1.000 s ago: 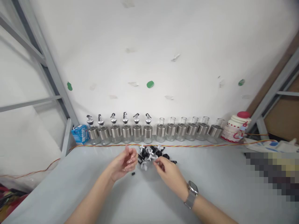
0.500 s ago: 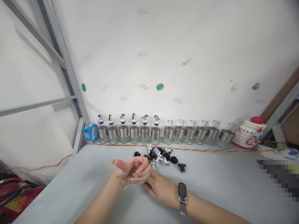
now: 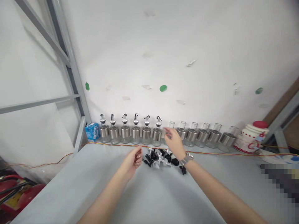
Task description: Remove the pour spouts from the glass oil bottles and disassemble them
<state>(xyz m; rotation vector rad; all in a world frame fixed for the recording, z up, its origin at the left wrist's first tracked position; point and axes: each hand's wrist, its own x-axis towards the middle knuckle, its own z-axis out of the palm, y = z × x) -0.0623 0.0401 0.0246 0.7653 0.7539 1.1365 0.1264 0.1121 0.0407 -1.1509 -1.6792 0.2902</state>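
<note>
My right hand, with a watch band on its wrist, reaches over the table to the first open-necked glass bottle. Its fingers are slightly apart, nothing shows in them, and whether they touch the bottle is unclear. Beside it on the left stands a bottle with a steel sleeve and a pour spout on top. My left hand hovers left of a pile of loose black and silver spout parts. Its fingers are loosely curled, apart from the thumb, with nothing seen in them.
Along the wall runs a row of bottles, the left ones with spouts, the right ones with bare necks. A blue box ends the row at left, a white-and-red jar at right. A twisted cord crosses before them.
My hands, together before, have come apart. The right one has moved forward to the bottle row; the left has turned and now sits beside the pile. The view has shifted slightly.
</note>
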